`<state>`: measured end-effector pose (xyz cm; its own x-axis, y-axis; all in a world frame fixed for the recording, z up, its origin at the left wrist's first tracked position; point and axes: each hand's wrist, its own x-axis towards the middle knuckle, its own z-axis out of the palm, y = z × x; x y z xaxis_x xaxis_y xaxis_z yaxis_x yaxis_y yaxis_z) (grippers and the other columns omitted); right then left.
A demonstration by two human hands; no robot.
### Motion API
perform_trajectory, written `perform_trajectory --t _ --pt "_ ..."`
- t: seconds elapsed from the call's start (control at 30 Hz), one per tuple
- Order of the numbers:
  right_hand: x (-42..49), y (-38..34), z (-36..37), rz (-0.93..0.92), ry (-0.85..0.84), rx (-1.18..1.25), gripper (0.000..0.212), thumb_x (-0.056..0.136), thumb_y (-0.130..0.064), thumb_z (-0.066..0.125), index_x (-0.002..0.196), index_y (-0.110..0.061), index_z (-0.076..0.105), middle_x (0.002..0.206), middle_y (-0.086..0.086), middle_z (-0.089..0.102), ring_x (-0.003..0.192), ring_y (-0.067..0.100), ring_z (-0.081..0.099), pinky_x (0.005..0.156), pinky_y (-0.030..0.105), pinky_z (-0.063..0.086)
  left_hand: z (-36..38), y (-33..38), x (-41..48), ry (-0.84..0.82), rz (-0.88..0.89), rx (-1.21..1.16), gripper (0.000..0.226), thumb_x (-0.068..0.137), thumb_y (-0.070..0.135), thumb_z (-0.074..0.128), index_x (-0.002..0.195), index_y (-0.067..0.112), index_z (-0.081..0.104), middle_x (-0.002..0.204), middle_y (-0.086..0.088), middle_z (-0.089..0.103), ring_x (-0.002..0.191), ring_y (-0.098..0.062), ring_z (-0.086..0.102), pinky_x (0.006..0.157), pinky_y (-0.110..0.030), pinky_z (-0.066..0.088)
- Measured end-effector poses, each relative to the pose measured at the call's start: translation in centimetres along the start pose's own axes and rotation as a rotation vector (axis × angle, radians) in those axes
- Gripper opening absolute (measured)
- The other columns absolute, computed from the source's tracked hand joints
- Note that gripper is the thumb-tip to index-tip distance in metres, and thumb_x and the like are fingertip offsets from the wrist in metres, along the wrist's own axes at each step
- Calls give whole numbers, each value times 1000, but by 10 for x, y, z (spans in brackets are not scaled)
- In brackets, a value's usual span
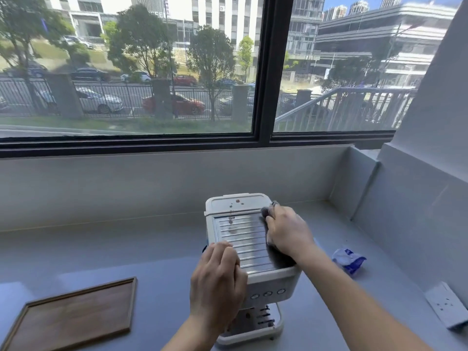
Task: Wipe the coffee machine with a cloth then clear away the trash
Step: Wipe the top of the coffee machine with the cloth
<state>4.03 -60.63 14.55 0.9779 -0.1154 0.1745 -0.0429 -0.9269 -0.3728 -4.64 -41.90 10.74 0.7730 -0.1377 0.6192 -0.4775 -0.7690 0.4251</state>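
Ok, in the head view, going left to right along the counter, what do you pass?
Wooden tray → left hand steadying the coffee machine → right hand pressing a cloth on its top → crumpled blue-and-white wrapper → wall socket.

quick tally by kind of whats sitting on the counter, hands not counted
coffee machine: 1
cloth (under the right hand, on top of the machine): 1
wooden tray: 1
crumpled blue and white wrapper: 1
white socket block: 1
total: 5
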Motion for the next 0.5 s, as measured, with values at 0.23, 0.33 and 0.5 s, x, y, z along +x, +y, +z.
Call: perform_trajectory --t 0.23,0.33,0.5 --pt "80 -10 4 22 -79 141 32 94 -29 41 118 -19 59 123 15 57 115 34 54 93 35 41 6 24 22 -60 -256 111 12 83 20 56 91 23 48 97 8 47 91 -16 45 65 -29 38" --pt "90 -6 1 -29 -98 185 29 92 -26 43 112 -23 64 119 12 64 112 31 56 85 32 42 11 27 13 -24 -215 137 20 79 17 60 96 17 51 106 0 50 95 -21 48 58 -34 46" --pt "47 15 -3 -136 -87 295 12 93 -25 45 93 -23 56 117 11 61 109 29 55 85 34 41 15 23 11 0 -262 186 35 78 37 43 108 20 50 122 0 51 112 -21 49 56 -30 46"
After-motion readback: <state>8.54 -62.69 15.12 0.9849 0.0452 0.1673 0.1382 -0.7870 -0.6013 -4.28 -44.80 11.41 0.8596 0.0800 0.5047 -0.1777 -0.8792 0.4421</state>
